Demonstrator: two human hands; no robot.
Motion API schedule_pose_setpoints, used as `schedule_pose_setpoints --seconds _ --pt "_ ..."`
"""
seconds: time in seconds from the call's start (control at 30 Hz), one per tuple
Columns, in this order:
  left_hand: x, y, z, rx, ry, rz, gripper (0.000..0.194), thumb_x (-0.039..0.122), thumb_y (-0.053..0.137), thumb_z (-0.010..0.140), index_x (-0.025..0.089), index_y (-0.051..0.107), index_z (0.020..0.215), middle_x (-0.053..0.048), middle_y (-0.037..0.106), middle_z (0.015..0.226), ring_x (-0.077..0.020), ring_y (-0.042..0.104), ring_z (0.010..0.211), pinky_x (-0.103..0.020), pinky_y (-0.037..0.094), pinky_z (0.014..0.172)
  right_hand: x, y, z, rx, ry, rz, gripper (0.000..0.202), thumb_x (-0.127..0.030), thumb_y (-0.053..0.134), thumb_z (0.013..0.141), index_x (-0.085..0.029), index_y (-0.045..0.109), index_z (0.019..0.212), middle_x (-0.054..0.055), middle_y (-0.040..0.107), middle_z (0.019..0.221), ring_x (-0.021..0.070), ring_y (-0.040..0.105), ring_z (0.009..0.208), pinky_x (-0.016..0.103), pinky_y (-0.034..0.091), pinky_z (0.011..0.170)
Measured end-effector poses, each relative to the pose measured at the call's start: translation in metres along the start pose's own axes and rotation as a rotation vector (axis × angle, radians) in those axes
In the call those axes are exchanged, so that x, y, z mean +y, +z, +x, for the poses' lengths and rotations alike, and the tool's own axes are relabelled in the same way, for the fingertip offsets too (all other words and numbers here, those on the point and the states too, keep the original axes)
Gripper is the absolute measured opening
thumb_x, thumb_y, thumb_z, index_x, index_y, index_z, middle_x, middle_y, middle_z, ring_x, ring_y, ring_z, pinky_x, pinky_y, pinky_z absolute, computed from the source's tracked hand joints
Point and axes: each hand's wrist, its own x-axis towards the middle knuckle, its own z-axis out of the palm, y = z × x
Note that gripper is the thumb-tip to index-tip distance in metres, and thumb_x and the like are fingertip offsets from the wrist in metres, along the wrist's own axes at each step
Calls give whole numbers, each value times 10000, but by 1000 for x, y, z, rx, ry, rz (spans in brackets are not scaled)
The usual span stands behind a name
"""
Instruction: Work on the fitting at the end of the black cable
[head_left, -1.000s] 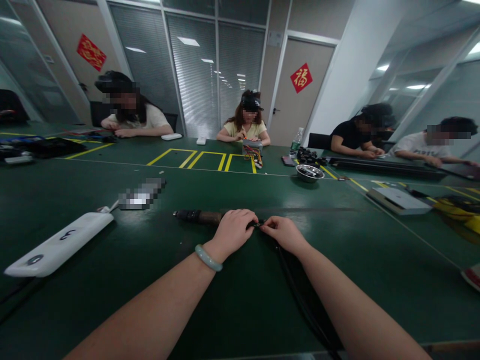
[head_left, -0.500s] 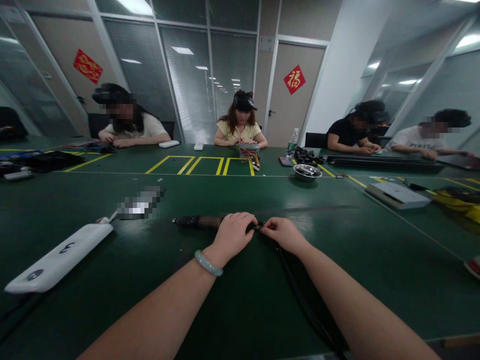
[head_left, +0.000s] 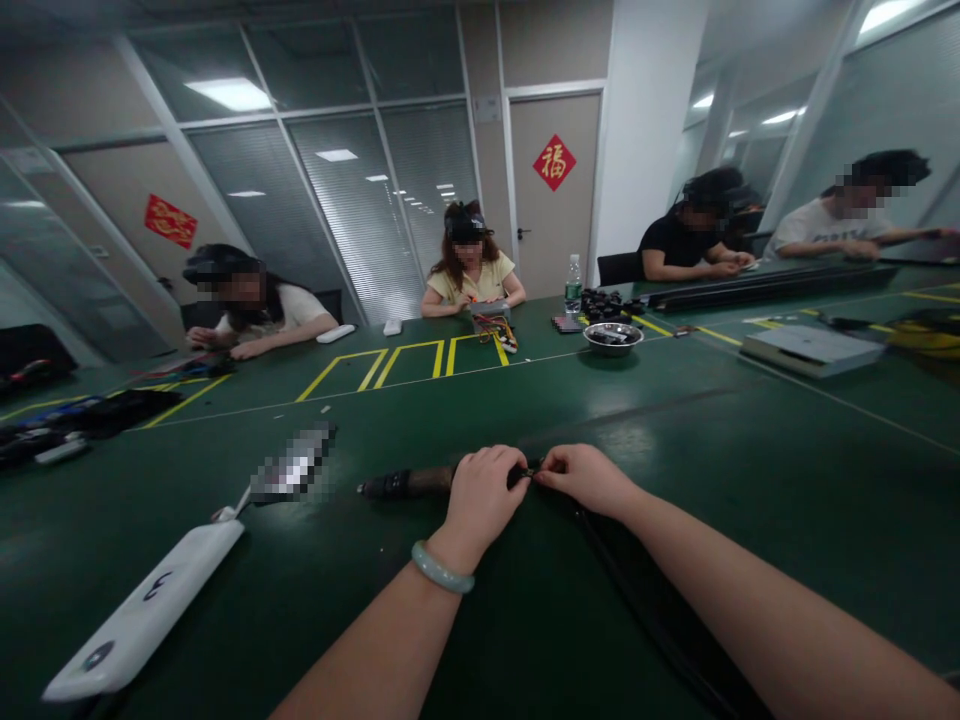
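the left hand [head_left: 487,490] curls around the rear of a dark screwdriver-like tool [head_left: 412,483] lying on the green table [head_left: 315,570]; the right hand [head_left: 589,478] pinches a tiny part [head_left: 531,473] at its end. a white device [head_left: 146,612] bears a "3"; a red door sign [head_left: 554,162] reads "福".

Across the far side, a glass partition [head_left: 426,150] is backed by blinds [head_left: 337,225], bright rectangles of light [head_left: 336,155] caught in its panes; and there, two beige doors [head_left: 559,230] are each decked with a red poster [head_left: 554,162], while the green tabletop [head_left: 420,415] is striped with yellow tape [head_left: 439,360]!
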Motion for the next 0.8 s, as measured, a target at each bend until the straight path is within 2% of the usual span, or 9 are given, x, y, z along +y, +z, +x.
schedule_pose_setpoints --seconds 0.3,0.8 --pt "0 -1 2 -7 -7 5 67 272 606 849 251 606 912 8 638 1000 -199 570 947 -349 429 820 4 2 2 2 -19 -17 225 -421 615 794 -217 709 806 10 708 762 155 622 675 236 406 592" --pt "3 -3 0 -14 -26 -35 98 252 560 849 237 605 935 -3 635 989 -201 571 938 -374 435 839 -1 0 1 -2 0 -5 204 -394 622 795 -210 709 804 18 711 762 158 623 671 236 405 574"
